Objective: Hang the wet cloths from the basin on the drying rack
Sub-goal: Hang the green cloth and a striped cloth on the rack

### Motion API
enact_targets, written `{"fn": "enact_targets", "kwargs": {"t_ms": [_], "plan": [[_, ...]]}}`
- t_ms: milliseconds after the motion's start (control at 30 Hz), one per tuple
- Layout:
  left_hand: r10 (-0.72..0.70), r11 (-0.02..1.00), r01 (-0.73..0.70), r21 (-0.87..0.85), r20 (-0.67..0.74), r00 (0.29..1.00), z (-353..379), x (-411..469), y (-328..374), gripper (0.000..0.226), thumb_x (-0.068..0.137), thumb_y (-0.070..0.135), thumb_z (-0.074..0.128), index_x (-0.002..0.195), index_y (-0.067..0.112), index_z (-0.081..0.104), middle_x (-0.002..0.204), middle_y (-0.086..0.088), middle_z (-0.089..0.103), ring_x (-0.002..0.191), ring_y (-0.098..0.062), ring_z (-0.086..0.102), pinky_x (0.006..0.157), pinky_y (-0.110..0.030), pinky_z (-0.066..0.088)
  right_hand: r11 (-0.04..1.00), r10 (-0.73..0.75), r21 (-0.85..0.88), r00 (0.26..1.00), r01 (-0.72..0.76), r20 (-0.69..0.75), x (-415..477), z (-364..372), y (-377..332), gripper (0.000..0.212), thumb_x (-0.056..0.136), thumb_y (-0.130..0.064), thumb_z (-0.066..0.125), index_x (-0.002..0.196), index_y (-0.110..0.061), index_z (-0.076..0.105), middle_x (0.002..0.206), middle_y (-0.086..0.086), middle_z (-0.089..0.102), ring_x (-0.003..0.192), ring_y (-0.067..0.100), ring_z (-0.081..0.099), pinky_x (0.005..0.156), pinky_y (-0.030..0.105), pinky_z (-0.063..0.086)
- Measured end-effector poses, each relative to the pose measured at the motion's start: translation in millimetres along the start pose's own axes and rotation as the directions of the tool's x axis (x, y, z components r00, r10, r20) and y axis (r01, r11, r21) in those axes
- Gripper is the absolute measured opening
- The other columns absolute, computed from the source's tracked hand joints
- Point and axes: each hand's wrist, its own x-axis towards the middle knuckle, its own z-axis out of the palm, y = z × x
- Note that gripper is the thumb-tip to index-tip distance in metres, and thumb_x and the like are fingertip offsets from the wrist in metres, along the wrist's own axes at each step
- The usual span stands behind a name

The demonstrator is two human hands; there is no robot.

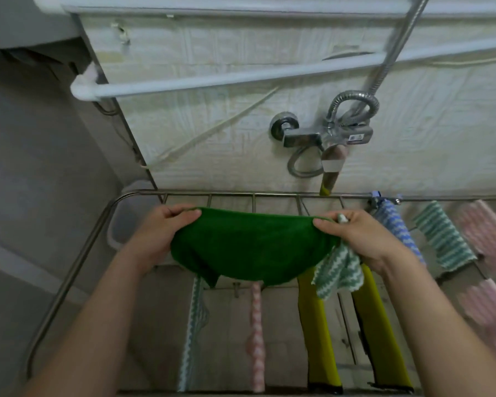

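1. Holding the green cloth stretched between both hands, over the drying rack, near its far rail.
2. Left hand: fingers and thumb pinched on the cloth's top left corner.
3. Right hand: fingers clamped on the top right corner. The same hand also grips a green-and-white striped cloth, which hangs below the palm.
4. Green cloth sags in the middle; cannot tell whether it touches a bar.
5. Hanging on the rack: two yellow cloths below the hands; a blue striped cloth, teal striped cloth and pink cloths to the right.
6. Chrome tap on the wall behind.
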Motion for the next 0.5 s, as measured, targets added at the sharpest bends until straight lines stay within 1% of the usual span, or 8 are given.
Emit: {"fn": "enact_targets", "kwargs": {"t_ms": [100, 200, 233, 300, 367, 400, 433, 500], "plan": [[-0.075, 0.993, 0.078, 0.094, -0.033, 0.997, -4.1, 13.1, -17.2, 0.017, 0.085, 0.019, 0.065, 0.075, 0.022, 0.078, 0.083, -0.005, 0.075, 0.081, -0.021, 0.068, 0.068, -0.028, 0.053, 0.993, 0.117, -0.032, 0.993, -0.116, 0.035, 18.2, 5.6, 19.9, 0.013, 0.089, -0.007, 0.062, 0.093, 0.0, 0.072, 0.08, 0.006, 0.075, 0.069, 0.008, 0.07, 0.056, 0.012, 0.049], [-0.102, 0.974, 0.111, 0.199, -0.056, 0.993, -4.4, 21.4, -22.0, 0.015, 0.087, 0.025, 0.064, 0.079, 0.019, 0.076, 0.078, -0.001, 0.075, 0.081, -0.023, 0.068, 0.062, -0.026, 0.051, 0.983, 0.135, -0.12, 0.99, -0.137, -0.027, 32.1, 12.1, 28.3, 0.015, 0.09, -0.008, 0.062, 0.078, -0.005, 0.069, 0.069, 0.004, 0.067, 0.061, 0.01, 0.062, 0.053, 0.016, 0.045], [-0.117, 0.961, 0.122, 0.246, -0.037, 0.992, -5.1, 24.1, -22.2, 0.016, 0.088, 0.027, 0.064, 0.082, 0.019, 0.076, 0.078, -0.002, 0.075, 0.08, -0.023, 0.069, 0.062, -0.026, 0.051, 0.969, 0.142, -0.198, 0.989, -0.149, -0.048, 39.8, 14.1, 31.4, 0.017, 0.09, -0.009, 0.062, 0.075, -0.005, 0.068, 0.069, 0.006, 0.066, 0.064, 0.013, 0.061, 0.057, 0.019, 0.046], [-0.144, 0.94, 0.126, 0.318, 0.034, 0.989, -2.7, 24.4, -22.8, 0.019, 0.088, 0.031, 0.062, 0.083, 0.019, 0.076, 0.081, -0.002, 0.075, 0.078, -0.02, 0.07, 0.068, -0.028, 0.052, 0.885, 0.136, -0.433, 0.985, -0.171, -0.11, 51.3, 16.3, 37.1, 0.014, 0.089, -0.009, 0.061, 0.081, -0.004, 0.071, 0.082, 0.014, 0.069, 0.077, 0.022, 0.063, 0.069, 0.03, 0.051], [-0.135, 0.936, 0.108, 0.335, 0.059, 0.989, 6.4, 23.0, -22.9, 0.021, 0.089, 0.034, 0.061, 0.08, 0.023, 0.076, 0.08, 0.003, 0.075, 0.077, -0.013, 0.07, 0.07, -0.023, 0.052, 0.699, 0.084, -0.683, 0.973, -0.211, -0.215, 56.9, 21.9, 39.9, 0.017, 0.088, -0.011, 0.057, 0.092, -0.014, 0.073, 0.094, 0.013, 0.07, 0.09, 0.027, 0.065, 0.08, 0.037, 0.054], [-0.111, 0.937, 0.086, 0.338, 0.054, 0.992, 13.6, 22.5, -22.2, 0.021, 0.09, 0.035, 0.059, 0.079, 0.025, 0.075, 0.079, 0.007, 0.075, 0.076, -0.009, 0.069, 0.068, -0.019, 0.051, 0.63, 0.041, -0.742, 0.964, -0.228, -0.262, 56.7, 27.6, 40.1, 0.021, 0.089, -0.012, 0.054, 0.097, -0.019, 0.072, 0.099, 0.011, 0.069, 0.093, 0.028, 0.065, 0.083, 0.038, 0.055], [-0.081, 0.936, 0.057, 0.346, 0.055, 0.995, 19.8, 25.5, -22.6, 0.022, 0.091, 0.036, 0.058, 0.079, 0.027, 0.074, 0.078, 0.008, 0.074, 0.076, -0.006, 0.069, 0.067, -0.018, 0.051, 0.619, -0.007, -0.754, 0.959, -0.218, -0.283, 57.8, 35.7, 39.9, 0.024, 0.09, -0.014, 0.052, 0.103, -0.021, 0.071, 0.106, 0.01, 0.069, 0.097, 0.028, 0.064, 0.085, 0.037, 0.054], [-0.026, 0.942, -0.001, 0.337, 0.076, 0.997, 33.0, 31.4, -21.4, 0.024, 0.092, 0.038, 0.055, 0.08, 0.028, 0.074, 0.081, 0.006, 0.073, 0.078, -0.007, 0.068, 0.073, -0.023, 0.052, 0.711, -0.074, -0.695, 0.971, -0.108, -0.227, 60.8, 49.9, 41.8, 0.028, 0.092, -0.015, 0.054, 0.117, -0.021, 0.065, 0.121, 0.006, 0.064, 0.11, 0.023, 0.06, 0.09, 0.031, 0.048]]}}
